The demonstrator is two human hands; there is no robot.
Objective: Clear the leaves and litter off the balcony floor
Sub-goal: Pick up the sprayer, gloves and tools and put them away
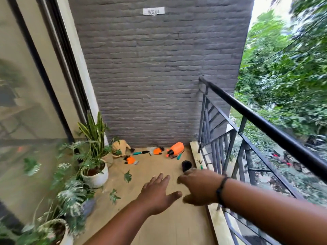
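We have both hands out over the balcony floor [159, 227], holding nothing: the left hand [157, 193] has its fingers [160, 179] spread flat, the right hand [198, 187] hangs loosely curled. Two fallen leaves lie near the floor's left edge, one [127, 176] just beside the white pot [96, 175], the other [113, 196] nearer us. Tools and an orange sprayer [176, 148] crowd the far edge by the wall. We judge a hasty sweep could knock the small black pot [186, 165] toward the railing [265, 128].
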